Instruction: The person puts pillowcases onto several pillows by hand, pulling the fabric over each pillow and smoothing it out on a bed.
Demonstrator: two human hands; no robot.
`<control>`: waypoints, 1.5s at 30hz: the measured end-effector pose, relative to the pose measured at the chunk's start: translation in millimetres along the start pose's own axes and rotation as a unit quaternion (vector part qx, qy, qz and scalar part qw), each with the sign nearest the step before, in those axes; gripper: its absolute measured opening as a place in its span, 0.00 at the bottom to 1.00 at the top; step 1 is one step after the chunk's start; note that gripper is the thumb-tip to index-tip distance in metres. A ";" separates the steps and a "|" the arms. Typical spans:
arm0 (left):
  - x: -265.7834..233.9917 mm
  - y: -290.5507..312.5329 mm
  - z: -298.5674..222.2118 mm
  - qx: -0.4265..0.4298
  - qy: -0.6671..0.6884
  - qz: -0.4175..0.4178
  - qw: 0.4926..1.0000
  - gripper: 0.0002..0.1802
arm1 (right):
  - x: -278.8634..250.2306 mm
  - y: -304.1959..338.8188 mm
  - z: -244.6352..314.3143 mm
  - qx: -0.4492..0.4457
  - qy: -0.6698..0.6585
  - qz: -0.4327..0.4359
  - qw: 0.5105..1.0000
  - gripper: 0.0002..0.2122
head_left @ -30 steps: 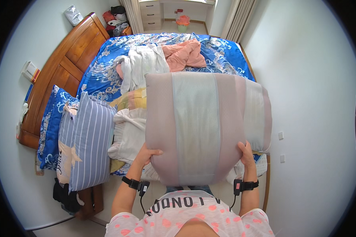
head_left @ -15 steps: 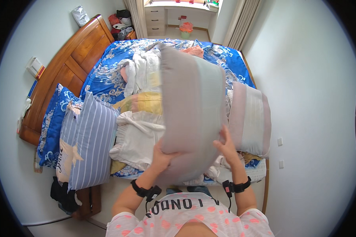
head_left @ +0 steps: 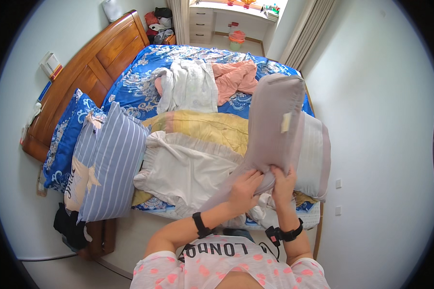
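Note:
A pinkish-grey pillow [head_left: 272,123] stands tilted on its narrow side over the near right part of the bed, a small pale tag on its face. My left hand [head_left: 245,192] grips its near edge, fingers bent into the fabric. Close beside it, my right hand [head_left: 283,185] pinches the same edge, with folds bunched between the two hands. Behind the held pillow lies a striped pink and grey-green pillow [head_left: 311,154], partly hidden. A white ruffled cloth [head_left: 193,166] spreads on the bed to the left of my hands.
Blue striped pillows [head_left: 113,164] lean near the wooden headboard [head_left: 115,45]. A yellow cloth [head_left: 207,127], a white-grey garment [head_left: 188,89] and a salmon garment [head_left: 234,79] lie on the blue patterned sheet [head_left: 132,89]. A white wall [head_left: 376,144] borders the right side.
The held pillow has swung right and turned edge-on, uncovering the garments and yellow cloth. My left hand has moved right, close to my right hand, which now pinches the edge.

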State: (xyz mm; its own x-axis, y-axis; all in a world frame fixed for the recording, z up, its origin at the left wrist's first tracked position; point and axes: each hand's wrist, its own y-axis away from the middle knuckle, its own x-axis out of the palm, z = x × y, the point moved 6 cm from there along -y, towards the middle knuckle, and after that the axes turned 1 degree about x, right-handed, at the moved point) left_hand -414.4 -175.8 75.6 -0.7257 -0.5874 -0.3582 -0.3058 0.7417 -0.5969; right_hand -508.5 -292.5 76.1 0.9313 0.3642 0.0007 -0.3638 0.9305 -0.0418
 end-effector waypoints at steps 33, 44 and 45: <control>13.6 4.5 189.6 -0.384 0.454 -0.020 0.803 0.32 | -177.0 -68.3 20.4 0.100 -0.022 -0.048 0.994 0.19; 15.0 23.8 197.8 -0.497 0.513 -0.154 0.682 0.27 | -115.6 -57.3 -17.9 0.002 0.115 -0.060 0.992 0.50; 13.9 23.9 199.6 -0.495 0.518 -0.186 0.673 0.29 | -108.1 -56.6 -19.6 -0.059 0.164 -0.058 0.983 0.49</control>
State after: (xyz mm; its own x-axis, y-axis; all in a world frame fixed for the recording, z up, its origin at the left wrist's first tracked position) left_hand -308.8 -230.9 -86.9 -0.3684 -0.6320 0.6819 -0.4740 0.7586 0.4470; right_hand -588.3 -385.3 58.8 0.9286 0.2058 -0.3089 -0.2685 0.9470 -0.1762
